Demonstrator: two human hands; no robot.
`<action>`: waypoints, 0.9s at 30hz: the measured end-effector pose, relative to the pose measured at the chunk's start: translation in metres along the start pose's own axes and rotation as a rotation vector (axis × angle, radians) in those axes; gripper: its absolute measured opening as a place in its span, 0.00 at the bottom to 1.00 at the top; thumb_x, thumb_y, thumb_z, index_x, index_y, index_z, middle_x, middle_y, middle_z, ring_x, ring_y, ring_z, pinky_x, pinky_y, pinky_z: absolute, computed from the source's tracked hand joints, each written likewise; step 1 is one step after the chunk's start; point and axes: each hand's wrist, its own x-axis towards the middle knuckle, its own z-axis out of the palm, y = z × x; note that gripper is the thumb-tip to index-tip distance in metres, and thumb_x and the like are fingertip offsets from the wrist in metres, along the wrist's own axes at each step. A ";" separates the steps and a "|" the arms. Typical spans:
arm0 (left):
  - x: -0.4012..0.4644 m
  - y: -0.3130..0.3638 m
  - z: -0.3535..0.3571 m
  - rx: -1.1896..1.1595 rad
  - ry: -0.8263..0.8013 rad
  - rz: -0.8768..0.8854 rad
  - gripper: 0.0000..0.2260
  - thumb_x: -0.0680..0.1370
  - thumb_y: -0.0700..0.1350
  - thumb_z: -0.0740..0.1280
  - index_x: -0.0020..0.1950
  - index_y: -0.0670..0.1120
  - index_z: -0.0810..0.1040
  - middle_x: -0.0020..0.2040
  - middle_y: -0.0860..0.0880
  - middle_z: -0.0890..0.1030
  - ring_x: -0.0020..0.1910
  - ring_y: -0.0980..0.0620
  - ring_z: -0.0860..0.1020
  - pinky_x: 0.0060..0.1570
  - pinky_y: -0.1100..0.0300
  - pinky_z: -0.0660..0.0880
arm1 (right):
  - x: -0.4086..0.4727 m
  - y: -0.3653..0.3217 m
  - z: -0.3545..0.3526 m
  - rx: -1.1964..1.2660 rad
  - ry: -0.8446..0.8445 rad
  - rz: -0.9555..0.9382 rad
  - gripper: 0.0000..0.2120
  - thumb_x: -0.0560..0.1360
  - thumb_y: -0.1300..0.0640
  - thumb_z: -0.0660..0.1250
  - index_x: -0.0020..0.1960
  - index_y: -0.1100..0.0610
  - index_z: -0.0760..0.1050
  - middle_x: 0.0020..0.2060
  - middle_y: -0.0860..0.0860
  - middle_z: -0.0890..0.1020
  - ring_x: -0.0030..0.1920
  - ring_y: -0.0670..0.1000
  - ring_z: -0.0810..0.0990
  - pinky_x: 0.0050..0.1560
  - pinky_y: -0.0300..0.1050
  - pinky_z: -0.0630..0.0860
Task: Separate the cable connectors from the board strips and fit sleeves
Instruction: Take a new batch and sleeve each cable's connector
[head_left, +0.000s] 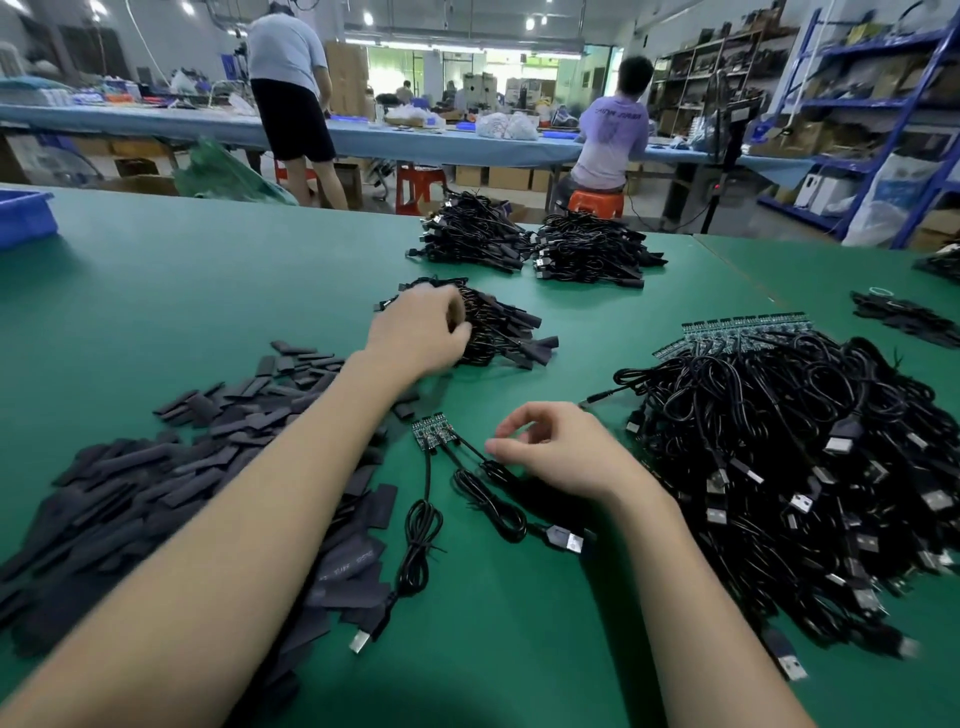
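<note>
- Near left: flat black sleeves (171, 467) lie heaped on the green table (182, 270), spreading under the left forearm toward the near edge.
- Left hand (421, 338): reaching far over the table, fingers curled into a small pile of sleeved cables (506, 332). Whether it grips a cable or is only setting one down cannot be told.
- Centre, near: a short board strip (435, 435) with its cables still attached lies between the two arms; the leads coil toward the viewer and end in USB plugs (567, 539).
- Right hand (558, 449): just right of the strip, thumb and forefinger loosely curled with a gap between them. It appears to hold nothing, the fingertips close over one lead.
- Right: a large heap of unprocessed cables (789, 467), with further board strips at its far edge.
- Far centre: two finished bundles (535, 244) set well apart from the work area.
- Technique, as a judgement: steady the strip with one hand and snap off one board at its score line. Bend rather than pull, so the solder joint is spared. Then slide a sleeve fully over the board.
</note>
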 end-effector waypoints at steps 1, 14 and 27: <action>-0.012 -0.001 -0.003 0.070 -0.089 -0.065 0.06 0.79 0.54 0.65 0.51 0.53 0.77 0.54 0.48 0.80 0.55 0.46 0.78 0.54 0.51 0.76 | 0.001 -0.002 0.002 -0.082 -0.005 -0.007 0.10 0.72 0.43 0.77 0.48 0.47 0.82 0.39 0.44 0.85 0.37 0.42 0.81 0.39 0.36 0.73; -0.061 0.006 0.006 -0.278 -0.429 -0.174 0.04 0.78 0.51 0.70 0.43 0.55 0.80 0.44 0.51 0.86 0.42 0.53 0.82 0.50 0.54 0.80 | -0.006 -0.006 -0.016 0.042 -0.061 0.114 0.11 0.76 0.43 0.73 0.50 0.50 0.83 0.38 0.45 0.88 0.27 0.43 0.75 0.28 0.35 0.67; -0.076 0.006 -0.001 -0.962 -0.484 -0.230 0.05 0.80 0.51 0.70 0.50 0.51 0.84 0.44 0.55 0.81 0.37 0.58 0.78 0.37 0.66 0.71 | -0.004 -0.009 0.000 0.531 0.159 0.026 0.08 0.76 0.45 0.74 0.40 0.47 0.85 0.36 0.41 0.84 0.29 0.43 0.74 0.27 0.33 0.66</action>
